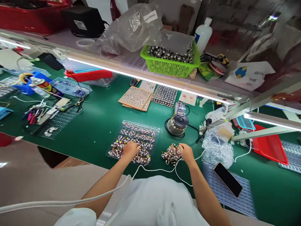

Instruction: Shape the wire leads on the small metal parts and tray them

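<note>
My left hand (pixel 130 150) is over a clear plastic tray (pixel 158 131), its fingers closed. Rows of small white ring-shaped parts (pixel 147 146) with yellow, red and dark bits fill this tray. A loose pile of the same small parts (pixel 171 154) lies on the green mat to the right. At the right edge of that pile is my right hand (pixel 187 152), fingers curled together. Whatever either hand pinches is too small or hidden to see. A white cable (pixel 160 170) runs in front of both.
Behind the pile stands a round black-topped device (pixel 179 122) with a cord. Boards with small round pieces (pixel 135 98) lie further back. A phone (pixel 227 179) rests on clear trays (pixel 244 204) at right. Overhead, a shelf carries a green basket (pixel 171 65) of metal balls.
</note>
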The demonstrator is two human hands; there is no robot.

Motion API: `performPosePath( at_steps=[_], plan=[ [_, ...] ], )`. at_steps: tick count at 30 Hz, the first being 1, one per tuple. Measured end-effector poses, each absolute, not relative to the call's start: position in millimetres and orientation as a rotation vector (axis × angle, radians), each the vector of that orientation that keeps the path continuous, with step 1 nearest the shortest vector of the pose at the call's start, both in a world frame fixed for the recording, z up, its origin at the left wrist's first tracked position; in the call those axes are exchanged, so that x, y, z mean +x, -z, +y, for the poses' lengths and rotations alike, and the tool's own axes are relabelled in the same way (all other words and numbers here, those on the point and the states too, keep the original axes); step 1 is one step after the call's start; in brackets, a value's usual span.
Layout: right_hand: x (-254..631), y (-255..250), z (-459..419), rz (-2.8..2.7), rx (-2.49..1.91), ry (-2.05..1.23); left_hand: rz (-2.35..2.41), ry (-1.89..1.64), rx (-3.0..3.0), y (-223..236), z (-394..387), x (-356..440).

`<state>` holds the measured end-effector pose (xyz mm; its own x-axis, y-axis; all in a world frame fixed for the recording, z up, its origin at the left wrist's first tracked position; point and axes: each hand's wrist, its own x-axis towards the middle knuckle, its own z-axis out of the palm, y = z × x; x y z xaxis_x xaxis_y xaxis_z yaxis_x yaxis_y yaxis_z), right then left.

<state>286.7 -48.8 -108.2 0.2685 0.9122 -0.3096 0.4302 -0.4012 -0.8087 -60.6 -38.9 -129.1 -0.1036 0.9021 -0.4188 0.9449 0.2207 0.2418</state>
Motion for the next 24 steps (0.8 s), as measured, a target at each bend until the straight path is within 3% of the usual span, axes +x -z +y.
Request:
performPosePath(
  at_steps=[12,24],
  plan=[
    [300,103,37,-0.461,-1.774,-1.328,1.992,0.338,1.619,131,-31,-54],
    [278,47,-21,-0.608,-1.26,-1.449,1.764,-0.41,1.317,99,-44,-58]
  ],
)
